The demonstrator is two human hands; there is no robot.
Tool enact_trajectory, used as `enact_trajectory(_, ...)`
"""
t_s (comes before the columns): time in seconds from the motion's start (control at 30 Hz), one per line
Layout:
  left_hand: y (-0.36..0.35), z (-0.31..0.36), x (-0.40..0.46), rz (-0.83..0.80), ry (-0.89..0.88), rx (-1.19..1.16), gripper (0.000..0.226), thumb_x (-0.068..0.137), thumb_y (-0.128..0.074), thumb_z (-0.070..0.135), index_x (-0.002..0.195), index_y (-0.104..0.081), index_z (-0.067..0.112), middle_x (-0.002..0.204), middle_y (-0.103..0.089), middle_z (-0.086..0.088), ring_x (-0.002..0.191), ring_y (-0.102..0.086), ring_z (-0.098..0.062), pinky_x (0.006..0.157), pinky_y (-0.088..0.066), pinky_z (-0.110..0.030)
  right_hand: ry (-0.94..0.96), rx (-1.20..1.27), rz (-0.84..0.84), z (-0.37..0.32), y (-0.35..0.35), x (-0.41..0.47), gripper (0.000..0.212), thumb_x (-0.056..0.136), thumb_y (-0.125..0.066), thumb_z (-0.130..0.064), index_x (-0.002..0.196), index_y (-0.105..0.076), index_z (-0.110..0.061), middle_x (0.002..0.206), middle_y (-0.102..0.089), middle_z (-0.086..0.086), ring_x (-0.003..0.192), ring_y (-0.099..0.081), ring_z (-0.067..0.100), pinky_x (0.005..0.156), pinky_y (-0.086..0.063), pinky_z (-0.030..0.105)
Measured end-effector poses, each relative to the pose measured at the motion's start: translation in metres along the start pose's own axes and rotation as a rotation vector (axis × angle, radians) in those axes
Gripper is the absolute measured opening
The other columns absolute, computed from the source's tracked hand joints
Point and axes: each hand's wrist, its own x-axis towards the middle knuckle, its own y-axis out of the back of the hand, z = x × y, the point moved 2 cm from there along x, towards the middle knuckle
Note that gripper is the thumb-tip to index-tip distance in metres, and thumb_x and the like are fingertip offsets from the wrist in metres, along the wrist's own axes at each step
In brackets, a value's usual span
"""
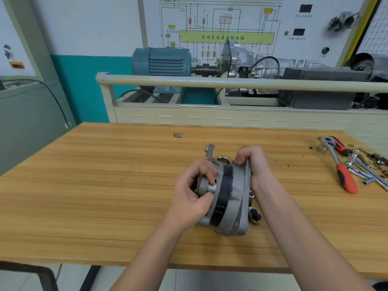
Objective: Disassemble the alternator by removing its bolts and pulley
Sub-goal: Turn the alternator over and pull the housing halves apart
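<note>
Head view: both hands, left hand and right hand, grip alternator.

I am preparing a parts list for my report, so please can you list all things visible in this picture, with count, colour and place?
alternator: one, grey with black middle band, on the table centre, held on both sides.
table: one, light wood, fills the foreground.
ratchet wrench: one, silver with red-black handle, table right.
loose metal tools and small parts: count unclear, silver, right edge of the table beside the ratchet.
electric motor: one, blue-grey, on the cream stand behind the table.
gearbox: one, silver, right of the motor.
wiring diagram board: one, white with green block, back wall.
left hand: grips the alternator's left end.
right hand: grips its right housing edge.
</note>
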Motion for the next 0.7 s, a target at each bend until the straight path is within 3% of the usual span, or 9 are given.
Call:
enact_trajectory(0.17,0.024,-0.007,-0.019,0.008,0.004,0.008,0.044,0.053,-0.041,-0.024,0.073,-0.048,0.014,0.080,-0.058,0.007,0.096,-0.060,-0.027,0.102,-0.041,-0.042,-0.034,-0.033,0.071,0.000,-0.014,-0.001,0.027,0.039,-0.042,0.001,0.049,-0.026,-0.018,0.059,-0.035,-0.002,0.053,-0.033,0.013,0.053,-0.034,0.025)
enact_trajectory(0.3,0.047,0.000,-0.023,-0.073,0.083,-0.099,0.024,0.059,-0.052,-0.004,0.079,-0.051,0.009,0.081,-0.061,0.003,0.096,-0.060,-0.027,0.097,-0.045,-0.039,0.037,-0.065,0.080,0.002,-0.025,-0.005,0.031,0.040,-0.043,0.004,0.033,-0.029,-0.022,0.047,-0.037,-0.008,0.045,-0.034,0.008,0.053,-0.032,0.024)
enact_trajectory(0.4,0.059,0.004,-0.007,0.010,0.275,-0.172,0.023,0.064,-0.055,0.006,0.087,-0.056,0.005,0.086,-0.067,0.006,0.093,-0.062,-0.015,0.091,-0.052,-0.030,0.121,-0.078,0.099,0.000,-0.025,-0.012,0.025,0.038,-0.043,0.006,0.041,-0.034,-0.016,0.045,-0.038,-0.009,0.044,-0.036,0.005,0.048,-0.034,0.020)
enact_trajectory(0.47,0.055,0.003,0.015,0.132,0.445,0.072,0.025,0.077,-0.066,0.018,0.101,-0.061,0.015,0.099,-0.067,0.014,0.099,-0.061,-0.005,0.094,-0.051,-0.029,0.173,-0.064,0.084,0.000,-0.027,-0.021,0.024,0.034,-0.044,0.004,0.041,-0.034,-0.017,0.044,-0.035,-0.008,0.044,-0.035,0.006,0.045,-0.034,0.019)
enact_trajectory(0.57,0.032,0.002,0.050,-0.048,0.702,0.269,0.054,0.080,-0.074,0.041,0.126,-0.056,0.019,0.125,-0.057,0.009,0.115,-0.052,-0.008,0.099,-0.043,-0.030,0.283,-0.115,0.029,0.003,-0.031,-0.038,0.027,0.039,-0.048,0.006,0.036,-0.037,-0.019,0.042,-0.035,-0.008,0.042,-0.034,0.005,0.046,-0.034,0.020)
enact_trajectory(0.63,0.020,0.000,0.057,-0.166,0.813,0.222,0.042,0.081,-0.073,0.042,0.112,-0.066,0.015,0.114,-0.067,0.000,0.104,-0.061,-0.016,0.091,-0.050,-0.034,0.349,-0.111,0.005,0.005,-0.032,-0.048,0.023,0.036,-0.047,0.002,0.037,-0.038,-0.019,0.042,-0.034,-0.007,0.040,-0.031,0.005,0.041,-0.032,0.016)
enact_trajectory(0.7,0.015,0.000,0.054,-0.104,0.786,0.152,0.020,0.088,-0.069,0.029,0.080,-0.068,0.010,0.090,-0.075,-0.005,0.082,-0.067,-0.019,0.079,-0.054,-0.036,0.362,-0.067,0.014,0.006,-0.031,-0.051,0.024,0.036,-0.046,0.004,0.037,-0.038,-0.020,0.042,-0.034,-0.007,0.040,-0.031,0.005,0.040,-0.035,0.014)
